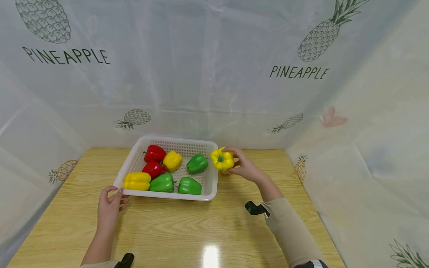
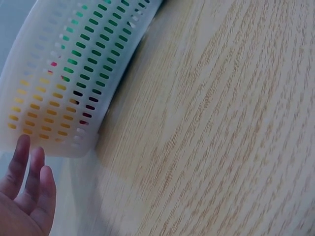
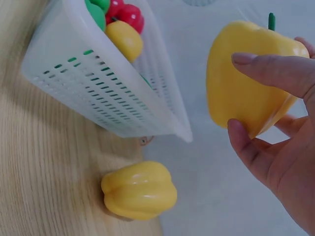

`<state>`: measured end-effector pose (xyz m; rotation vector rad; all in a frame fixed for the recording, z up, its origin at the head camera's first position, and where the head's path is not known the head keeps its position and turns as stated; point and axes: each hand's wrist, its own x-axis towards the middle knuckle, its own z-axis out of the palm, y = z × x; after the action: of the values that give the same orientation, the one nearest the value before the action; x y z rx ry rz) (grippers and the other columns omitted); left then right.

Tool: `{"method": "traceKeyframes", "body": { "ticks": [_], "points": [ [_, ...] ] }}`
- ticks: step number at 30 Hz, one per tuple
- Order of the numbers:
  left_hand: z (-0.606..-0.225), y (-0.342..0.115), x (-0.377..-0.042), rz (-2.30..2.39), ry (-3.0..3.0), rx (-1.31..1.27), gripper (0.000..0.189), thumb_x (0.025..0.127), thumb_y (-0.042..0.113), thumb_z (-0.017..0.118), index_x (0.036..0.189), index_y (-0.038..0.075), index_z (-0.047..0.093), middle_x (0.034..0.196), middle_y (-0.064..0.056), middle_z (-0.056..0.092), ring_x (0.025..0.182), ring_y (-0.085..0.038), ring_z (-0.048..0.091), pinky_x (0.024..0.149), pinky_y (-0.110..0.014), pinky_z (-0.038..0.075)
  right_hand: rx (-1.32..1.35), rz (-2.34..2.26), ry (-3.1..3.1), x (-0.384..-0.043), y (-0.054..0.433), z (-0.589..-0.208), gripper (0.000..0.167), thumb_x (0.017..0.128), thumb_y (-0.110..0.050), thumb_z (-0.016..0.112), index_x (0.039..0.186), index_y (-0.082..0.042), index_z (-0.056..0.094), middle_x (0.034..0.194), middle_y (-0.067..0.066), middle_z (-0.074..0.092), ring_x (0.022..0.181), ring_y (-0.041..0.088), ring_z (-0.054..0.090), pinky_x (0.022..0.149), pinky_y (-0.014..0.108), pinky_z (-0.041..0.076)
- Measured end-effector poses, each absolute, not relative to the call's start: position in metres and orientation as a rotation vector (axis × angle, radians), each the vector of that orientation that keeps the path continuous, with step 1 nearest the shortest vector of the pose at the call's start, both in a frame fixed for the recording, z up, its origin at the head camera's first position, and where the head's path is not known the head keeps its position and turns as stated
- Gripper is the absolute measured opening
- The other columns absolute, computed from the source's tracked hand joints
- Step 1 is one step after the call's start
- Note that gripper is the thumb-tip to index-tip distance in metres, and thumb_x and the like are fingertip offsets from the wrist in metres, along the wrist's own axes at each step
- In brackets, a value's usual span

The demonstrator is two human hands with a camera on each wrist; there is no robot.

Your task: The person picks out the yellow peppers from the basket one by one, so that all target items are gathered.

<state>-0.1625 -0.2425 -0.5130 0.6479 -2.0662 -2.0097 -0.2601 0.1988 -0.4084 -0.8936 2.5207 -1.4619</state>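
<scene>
My right hand (image 1: 246, 167) holds a yellow bell pepper (image 1: 222, 159) just outside the right rim of a white plastic basket (image 1: 209, 186), thumb and fingers around its sides. In the right wrist view the held pepper's green stem stands out, and a second yellow bell pepper (image 3: 140, 191) lies on the table below, mostly hidden in the head view. At the basket's front left corner my left hand (image 1: 108, 204) pinches the rim; its other fingers (image 2: 34, 172) extend by the perforated outer wall. Inside the basket are red peppers (image 1: 155, 153), yellow peppers (image 1: 172, 160) and green peppers (image 1: 197, 163).
The basket stands toward the back of a wood-grain table (image 1: 167, 227). A pale curtain (image 1: 187, 74) printed with pineapples hangs right behind the table and along both sides. Black wrist mounts (image 1: 254, 208) stick out from the sleeves.
</scene>
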Motion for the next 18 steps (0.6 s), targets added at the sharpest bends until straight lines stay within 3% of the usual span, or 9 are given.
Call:
{"method": "traceKeyframes", "body": {
  "ticks": [9, 18],
  "points": [
    [-0.511, -0.242, -0.161, -2.013, -2.062, 0.631, 0.018, 0.101, 0.031, 0.054, 0.111, 0.025, 0.041, 0.076, 0.009, 0.068, 0.069, -0.01, 0.066, 0.06, -0.023, 0.053, -0.774, -1.546, 2.542, -0.26, 0.212, -0.415, 0.071, 0.083, 0.016, 0.068, 0.141, -0.003, 0.032, 0.15, 0.023, 0.027, 0.12, 0.05, 0.046, 0.09, 0.056, 0.046],
    [-0.511, -0.241, -0.161, -2.015, -2.045, 0.617, 0.017, 0.1, 0.031, 0.055, 0.109, 0.025, 0.041, 0.076, 0.009, 0.068, 0.067, -0.011, 0.066, 0.059, -0.022, 0.053, -0.574, -1.667, 2.485, -0.256, 0.234, -0.427, 0.076, 0.088, -0.002, 0.072, 0.148, -0.022, 0.03, 0.148, 0.02, 0.032, 0.124, 0.046, 0.047, 0.095, 0.052, 0.046]
  ]
}}
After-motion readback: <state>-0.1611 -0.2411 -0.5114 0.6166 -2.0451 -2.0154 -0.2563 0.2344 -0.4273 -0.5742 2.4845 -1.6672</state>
